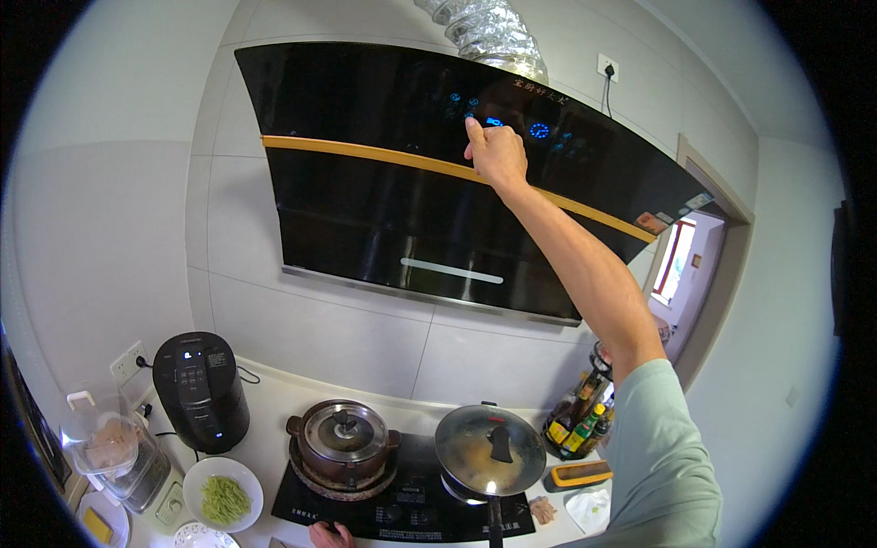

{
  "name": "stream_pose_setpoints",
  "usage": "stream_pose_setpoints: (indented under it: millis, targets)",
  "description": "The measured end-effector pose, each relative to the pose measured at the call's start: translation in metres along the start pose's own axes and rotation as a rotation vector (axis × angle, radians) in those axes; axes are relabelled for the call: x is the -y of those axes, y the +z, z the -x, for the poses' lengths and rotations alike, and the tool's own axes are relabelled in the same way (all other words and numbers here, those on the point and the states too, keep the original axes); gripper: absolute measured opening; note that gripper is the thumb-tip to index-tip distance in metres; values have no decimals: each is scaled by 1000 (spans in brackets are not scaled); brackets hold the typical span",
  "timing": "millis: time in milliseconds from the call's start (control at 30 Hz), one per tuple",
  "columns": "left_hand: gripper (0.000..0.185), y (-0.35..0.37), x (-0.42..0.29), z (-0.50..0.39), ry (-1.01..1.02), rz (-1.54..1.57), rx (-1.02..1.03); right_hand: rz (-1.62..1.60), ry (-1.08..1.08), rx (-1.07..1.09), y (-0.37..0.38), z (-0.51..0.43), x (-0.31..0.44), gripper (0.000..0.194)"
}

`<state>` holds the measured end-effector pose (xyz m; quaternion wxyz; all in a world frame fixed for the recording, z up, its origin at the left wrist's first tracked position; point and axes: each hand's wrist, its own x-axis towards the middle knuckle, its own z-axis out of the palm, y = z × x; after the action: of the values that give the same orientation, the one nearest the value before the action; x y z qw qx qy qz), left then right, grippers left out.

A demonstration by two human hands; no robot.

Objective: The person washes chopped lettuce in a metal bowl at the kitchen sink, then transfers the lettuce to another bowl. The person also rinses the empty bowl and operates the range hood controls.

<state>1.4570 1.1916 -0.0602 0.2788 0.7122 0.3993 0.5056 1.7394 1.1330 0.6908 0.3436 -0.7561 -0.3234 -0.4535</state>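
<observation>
My right hand (499, 152) is raised to the black glass range hood (356, 103), its thumb at the lit blue touch icons and the other fingers curled, holding nothing. Only the fingers of my left hand (331, 535) show, at the front edge of the black cooktop (404, 524); whether they hold anything cannot be told. On the cooktop's left burner stands a brown pot (342, 469) with a glass lid (344, 430). To its right sits a pan under a glass lid (473, 455), with food dimly seen inside.
Left of the cooktop are a white bowl of green shreds (225, 494), a black countertop appliance (201, 397) and a machine with a clear container (113, 445). At the right stand a rack of bottles (581, 428) and a yellow-and-black box (579, 475). A foil duct (490, 34) rises above the hood.
</observation>
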Motion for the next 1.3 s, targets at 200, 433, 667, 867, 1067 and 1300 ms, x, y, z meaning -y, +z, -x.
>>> stream_pose_setpoints:
  millis: [200,433,667,867,1067,1300]
  targets:
    - [22,-2,-4,0,-33,-8,22,-1,-7,-3,1,-4,2,57]
    - [25,-4,-6,0,-37,-13,44,42,-89,-48,9,9,-5,61]
    - [27,2,1,1,-31,-48,43,76,-110,-33,15,11,-10,63]
    - [27,1,1,1,-71,-56,63,74,-104,-73,15,10,-6,62]
    - [27,0,-1,0,-62,-48,56,6,-84,-63,11,9,0,62]
    - [24,-1,-3,0,-81,-23,68,-38,-25,-40,7,-2,0,59]
